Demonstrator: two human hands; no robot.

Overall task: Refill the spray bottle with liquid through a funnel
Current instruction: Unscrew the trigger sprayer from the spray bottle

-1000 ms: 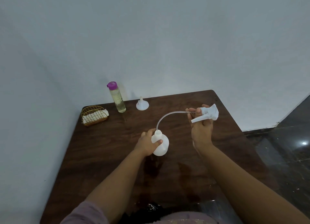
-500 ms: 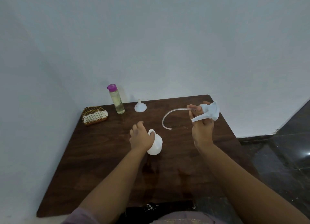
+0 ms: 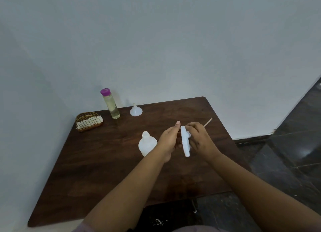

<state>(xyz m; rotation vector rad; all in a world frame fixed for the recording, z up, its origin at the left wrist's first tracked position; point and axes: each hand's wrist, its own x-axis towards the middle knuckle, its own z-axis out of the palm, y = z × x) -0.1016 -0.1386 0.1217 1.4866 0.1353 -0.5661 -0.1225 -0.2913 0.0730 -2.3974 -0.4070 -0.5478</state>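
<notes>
Behind both hands (image 3: 184, 141) gripping the spray head (image 3: 185, 141) stand funnel (image 3: 136, 111) and oil bottle (image 3: 111, 104).

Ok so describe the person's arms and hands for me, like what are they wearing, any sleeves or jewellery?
Both forearms are bare from elbow to wrist. The left hand and right hand wear no gloves, and no rings, watch or bracelets show. A pale mauve sleeve edge shows at the bottom of the picture on the left arm. The right arm runs out of the picture bare, so no sleeve can be seen there.
</notes>
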